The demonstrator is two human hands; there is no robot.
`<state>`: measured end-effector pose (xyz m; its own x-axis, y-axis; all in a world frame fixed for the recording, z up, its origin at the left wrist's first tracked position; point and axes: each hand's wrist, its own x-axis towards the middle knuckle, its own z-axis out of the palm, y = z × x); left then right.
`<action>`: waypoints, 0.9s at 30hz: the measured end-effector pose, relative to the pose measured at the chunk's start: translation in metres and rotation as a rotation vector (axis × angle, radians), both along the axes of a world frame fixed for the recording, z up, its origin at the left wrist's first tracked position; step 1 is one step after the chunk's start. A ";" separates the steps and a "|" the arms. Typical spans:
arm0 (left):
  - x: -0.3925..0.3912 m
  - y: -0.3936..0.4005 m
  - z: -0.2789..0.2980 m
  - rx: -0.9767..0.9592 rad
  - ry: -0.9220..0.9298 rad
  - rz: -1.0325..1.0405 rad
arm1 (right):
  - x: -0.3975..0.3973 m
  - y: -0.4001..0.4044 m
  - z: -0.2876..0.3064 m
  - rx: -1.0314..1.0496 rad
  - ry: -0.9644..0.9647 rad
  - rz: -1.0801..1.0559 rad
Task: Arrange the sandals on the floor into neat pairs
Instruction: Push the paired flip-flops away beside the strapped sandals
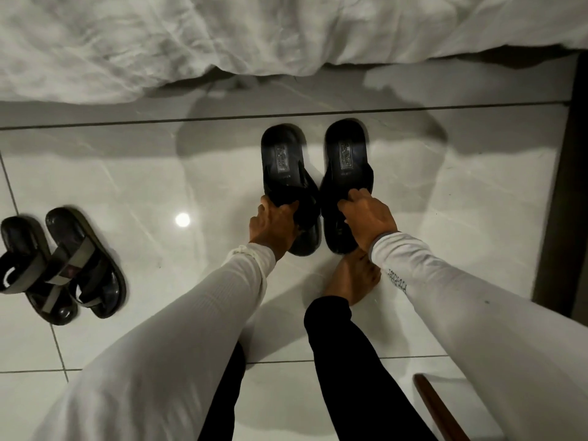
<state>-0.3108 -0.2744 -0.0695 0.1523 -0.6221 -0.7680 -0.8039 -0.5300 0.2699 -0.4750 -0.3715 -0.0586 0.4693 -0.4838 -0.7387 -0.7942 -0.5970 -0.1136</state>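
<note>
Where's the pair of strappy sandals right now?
In the head view, the strappy sandals lie together on the tiled floor at the far left, well apart from the black slippers both hands are holding.

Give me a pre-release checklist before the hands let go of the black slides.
1. Left hand on left slide, at its strap: ok.
2. Right hand on right slide, at its strap: ok.
3. Slides side by side, heels pointing the same way: ok.
4. Slides parallel: not ok, toe ends nearly meet while heels are apart.
5. Soles flat on the floor: cannot tell.
6. Strap sandals paired at left: not ok, straps overlap and they lie angled.
</note>
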 end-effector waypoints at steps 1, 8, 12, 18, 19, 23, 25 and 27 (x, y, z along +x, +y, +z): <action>0.000 0.000 0.000 0.002 -0.006 -0.008 | 0.000 0.001 0.000 -0.004 -0.002 0.000; -0.001 0.008 0.004 0.036 0.038 0.031 | 0.004 0.015 0.007 -0.049 -0.004 -0.006; 0.008 0.026 0.024 0.003 -0.025 -0.011 | 0.012 0.039 0.023 -0.095 0.015 -0.007; 0.070 0.100 0.062 -0.075 -0.185 -0.113 | 0.062 0.093 0.063 -0.140 -0.015 0.084; 0.085 0.116 0.069 -0.075 -0.195 -0.124 | 0.077 0.103 0.069 -0.140 -0.014 0.091; 0.164 0.186 0.091 0.000 -0.246 -0.096 | 0.151 0.146 0.077 -0.098 -0.023 0.145; 0.208 0.221 0.095 0.042 -0.273 -0.062 | 0.193 0.171 0.077 -0.062 -0.032 0.161; 0.253 0.257 0.095 0.073 -0.296 -0.015 | 0.239 0.199 0.075 -0.023 -0.042 0.182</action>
<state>-0.0576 -0.0178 0.0255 0.3676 -0.5709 -0.7341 -0.8496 -0.5271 -0.0155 -0.2356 -0.1726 0.0164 0.5807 -0.4048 -0.7063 -0.6675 -0.7335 -0.1284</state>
